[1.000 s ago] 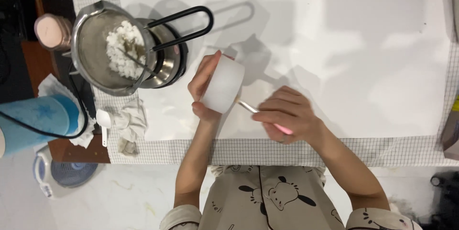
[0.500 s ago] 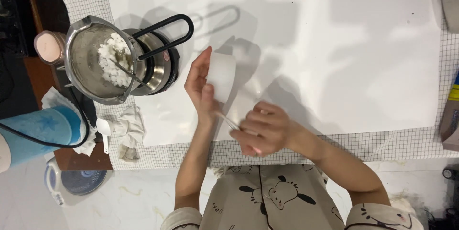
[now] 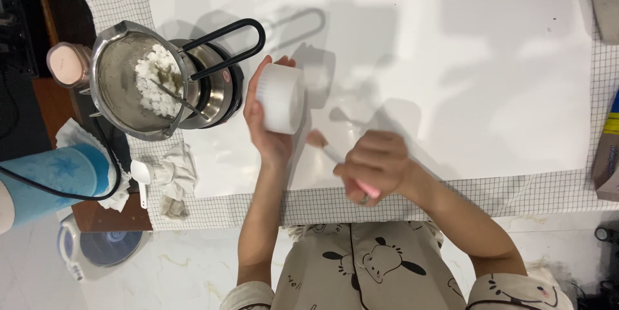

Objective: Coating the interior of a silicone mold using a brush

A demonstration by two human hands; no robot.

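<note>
Closest to the person's patterned apron, the right hand (image 3: 376,167) is curled tight around a thin pink-ended brush (image 3: 335,154), its tip pointing toward a white cup (image 3: 282,98). The left hand (image 3: 267,123) wraps that cup from beneath, fingers closed on its side, holding it tipped sideways above the white sheet (image 3: 451,78) on the gridded cloth (image 3: 548,191). Just beyond the left hand sits a metal pot (image 3: 132,81) with white lumps (image 3: 157,78) and a black loop handle (image 3: 225,42). Near it lie a crumpled tissue (image 3: 177,174) and a small white scoop (image 3: 140,178). A blue cylinder (image 3: 55,181) stands off the cloth's edge.
</note>
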